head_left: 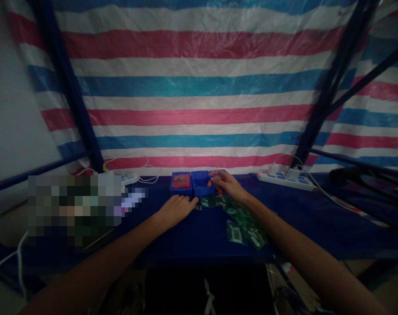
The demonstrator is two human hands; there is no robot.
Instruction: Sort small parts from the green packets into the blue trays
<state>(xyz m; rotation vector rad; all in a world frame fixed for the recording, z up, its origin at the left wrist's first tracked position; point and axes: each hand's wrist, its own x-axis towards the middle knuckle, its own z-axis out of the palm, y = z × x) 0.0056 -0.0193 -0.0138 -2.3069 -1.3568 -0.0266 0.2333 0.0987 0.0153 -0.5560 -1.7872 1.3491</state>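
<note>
Small loose pieces point(199, 207), seemingly metal, lay on the tabletop point(185, 245) by your left hand point(175, 210); a careless sweep of that palm could have scattered them or pushed them under the bags. Your left hand rested palm down, its fingers close together and its thumb stretched away from them towards those pieces. Your right hand point(228, 186) hung at the middle blue bin point(203, 190), thumb and forefinger curled close; I could not tell whether they pinched anything. Had they held a small part, a loose grip might have dropped it outside the rim. The green-tinted bags point(251, 229) overlapped beneath your right forearm, so a dragging sleeveless arm could have shifted the pile, and the bag nearest the front edge point(234, 232) seemed likeliest to slide off.

The bags looked like thin, glossy plastic, crinkled around pale, slender hardware. The bins were boxy and rigid, probably moulded plastic; the left blue bin point(181, 191) held a flat red item point(181, 181). Behind stood a wrinkled, shiny striped tarpaulin point(199, 85).
</note>
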